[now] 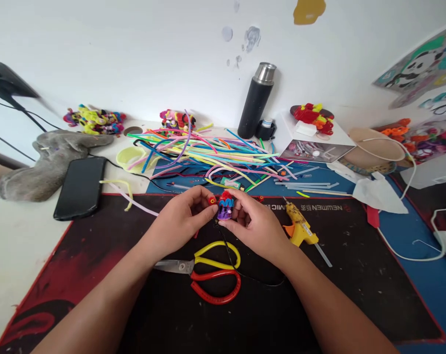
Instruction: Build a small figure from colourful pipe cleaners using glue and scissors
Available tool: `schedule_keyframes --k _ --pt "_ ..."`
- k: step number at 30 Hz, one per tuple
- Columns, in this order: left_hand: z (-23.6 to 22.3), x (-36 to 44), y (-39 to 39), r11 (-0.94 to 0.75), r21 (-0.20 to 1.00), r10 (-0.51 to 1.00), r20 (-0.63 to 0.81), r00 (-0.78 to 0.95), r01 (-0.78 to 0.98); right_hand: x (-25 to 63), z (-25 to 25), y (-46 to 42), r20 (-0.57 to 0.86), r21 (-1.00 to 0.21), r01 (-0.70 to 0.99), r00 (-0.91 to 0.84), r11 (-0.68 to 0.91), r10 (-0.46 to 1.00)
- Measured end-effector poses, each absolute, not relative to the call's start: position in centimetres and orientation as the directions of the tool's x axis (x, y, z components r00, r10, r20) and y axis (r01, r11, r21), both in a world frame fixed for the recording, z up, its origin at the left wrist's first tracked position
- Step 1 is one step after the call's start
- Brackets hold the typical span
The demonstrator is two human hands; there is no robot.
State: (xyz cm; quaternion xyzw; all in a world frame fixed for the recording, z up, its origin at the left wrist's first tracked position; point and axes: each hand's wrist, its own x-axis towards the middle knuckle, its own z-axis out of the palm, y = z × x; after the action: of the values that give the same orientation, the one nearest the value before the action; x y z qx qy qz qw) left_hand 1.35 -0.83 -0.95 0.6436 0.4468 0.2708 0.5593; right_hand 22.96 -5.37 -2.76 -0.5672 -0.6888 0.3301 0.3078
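Observation:
Between the thumb and fingers of my right hand (252,216) is a small pipe-cleaner figure (226,208), coloured red, blue and purple. My left hand (186,216) pinches a small red piece with a yellow ring (211,200) close to the figure's left side; whether the two touch, I cannot tell. Below my hands lie scissors (215,268) with one yellow and one red handle, blades pointing left. Right of my right hand, a yellow glue gun (299,226) rests on the black mat (282,314), a clear glue stick poking out its back.
A heap of coloured pipe cleaners (204,152) spreads behind my hands. Beyond it stands a black thermos (257,101). A phone (80,188) leans on a grey plush toy (42,162) at left. Loose glue sticks (307,186) and a white drawer box (315,142) are at right.

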Motion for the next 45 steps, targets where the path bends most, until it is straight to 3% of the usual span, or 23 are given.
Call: schedule_keyframes --k 7,17,24,33,40,45 --pt "-0.7 1.1 -0.8 0.134 0.963 0.838 -0.235 0.492 0.232 23.7 -3.0 -5.4 0.073 -0.795 0.588 -0.147 0.146 0.986" --pt "-1.4 2.7 -1.6 0.208 0.978 0.827 -0.182 0.532 0.011 23.1 -2.6 -5.2 0.141 -0.738 0.640 -0.161 0.212 0.977" --pt "-1.6 2.7 -1.4 0.201 0.980 0.858 -0.178 0.482 0.005 22.2 -2.4 -5.0 0.142 -0.750 0.625 -0.166 0.216 0.976" --pt "-1.2 1.8 -0.2 0.251 0.952 0.916 -0.174 0.362 -0.178 22.8 -2.0 -4.4 -0.051 -0.987 0.157 -0.149 -0.027 0.988" --pt "-0.5 1.8 0.1 0.209 0.957 0.918 -0.121 0.377 -0.203 22.5 -1.8 -3.0 -0.167 -0.960 -0.192 -0.191 -0.204 0.967" --pt "-0.6 1.9 0.0 0.227 0.949 0.917 -0.134 0.375 -0.218 20.9 -1.8 -2.4 -0.206 -0.911 -0.314 -0.210 -0.265 0.956"
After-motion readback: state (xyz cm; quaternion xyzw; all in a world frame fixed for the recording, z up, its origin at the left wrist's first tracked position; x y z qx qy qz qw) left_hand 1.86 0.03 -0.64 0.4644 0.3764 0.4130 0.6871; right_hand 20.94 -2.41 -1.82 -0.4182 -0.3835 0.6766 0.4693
